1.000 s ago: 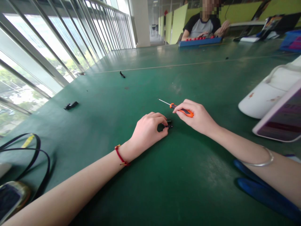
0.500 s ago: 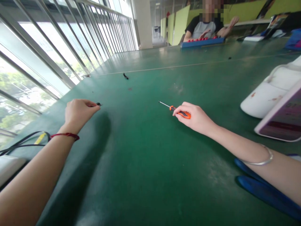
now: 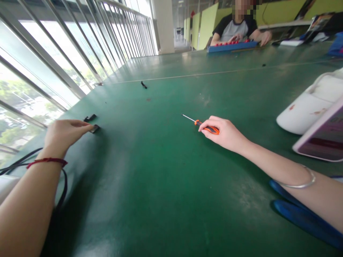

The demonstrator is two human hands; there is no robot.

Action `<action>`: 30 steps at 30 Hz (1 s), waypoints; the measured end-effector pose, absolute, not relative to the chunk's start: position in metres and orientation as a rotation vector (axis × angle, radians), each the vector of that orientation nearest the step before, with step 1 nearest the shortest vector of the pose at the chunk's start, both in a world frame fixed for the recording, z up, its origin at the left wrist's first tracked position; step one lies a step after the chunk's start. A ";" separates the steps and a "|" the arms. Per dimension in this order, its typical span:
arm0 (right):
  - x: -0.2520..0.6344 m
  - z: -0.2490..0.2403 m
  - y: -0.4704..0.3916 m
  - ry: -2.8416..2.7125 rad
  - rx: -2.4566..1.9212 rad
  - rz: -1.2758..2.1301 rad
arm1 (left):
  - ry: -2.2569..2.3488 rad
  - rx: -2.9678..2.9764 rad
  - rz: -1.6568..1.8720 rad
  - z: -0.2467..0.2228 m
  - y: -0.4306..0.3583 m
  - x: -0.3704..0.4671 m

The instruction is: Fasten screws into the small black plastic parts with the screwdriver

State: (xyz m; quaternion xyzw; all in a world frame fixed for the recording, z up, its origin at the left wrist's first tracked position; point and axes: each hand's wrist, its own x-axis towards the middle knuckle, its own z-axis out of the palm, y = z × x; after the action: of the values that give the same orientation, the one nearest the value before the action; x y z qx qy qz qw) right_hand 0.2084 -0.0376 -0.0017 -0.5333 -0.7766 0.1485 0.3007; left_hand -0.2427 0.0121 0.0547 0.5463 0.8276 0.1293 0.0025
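My left hand (image 3: 64, 134) is closed, with thumb and fingertips pinching a small black part (image 3: 95, 128) low over the green table at the left. Just past those fingers is another small black piece (image 3: 90, 117); whether it touches the hand I cannot tell. My right hand (image 3: 221, 132) is wrapped round the orange and black handle of a screwdriver (image 3: 197, 122). Its thin metal shaft points left and away from me, and the tip touches nothing I can make out.
A black piece (image 3: 144, 85) lies farther back on the green table (image 3: 166, 178). Blue handles (image 3: 302, 217) lie under my right forearm. At right stand a white container (image 3: 300, 110) and a pink-edged panel (image 3: 321, 139). Black cables (image 3: 64, 185) run at left. Opposite, a person (image 3: 235, 28) sits behind a blue tray (image 3: 227, 47).
My left hand has moved left and slightly toward me with the small black part. A second black piece now shows beyond its fingers. My right hand has hardly moved.
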 end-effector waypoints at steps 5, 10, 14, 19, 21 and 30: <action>0.209 -0.002 -0.037 -2.063 -1.417 0.407 | 2.613 1.590 0.600 0.052 0.011 -0.251; 0.209 -0.002 -0.037 -2.065 -1.416 0.421 | 2.543 1.604 0.603 0.050 0.010 -0.247; 0.209 -0.001 -0.037 -2.067 -1.416 0.426 | 2.568 1.576 0.537 0.053 0.009 -0.242; 0.209 -0.001 -0.037 -2.073 -1.413 0.421 | 2.543 1.610 0.526 0.051 0.011 -0.246; 0.209 -0.001 -0.037 -2.074 -1.411 0.416 | 2.534 1.629 0.524 0.051 0.011 -0.247; 0.209 -0.001 -0.037 -2.084 -1.395 0.412 | 2.462 1.647 0.552 0.055 0.006 -0.247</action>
State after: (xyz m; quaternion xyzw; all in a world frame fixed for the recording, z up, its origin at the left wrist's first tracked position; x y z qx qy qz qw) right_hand 0.2092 -0.0372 -0.0006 -0.5244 -0.7834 0.1547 0.2956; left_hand -0.2468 0.0059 0.0547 0.5455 0.8154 0.1829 0.0641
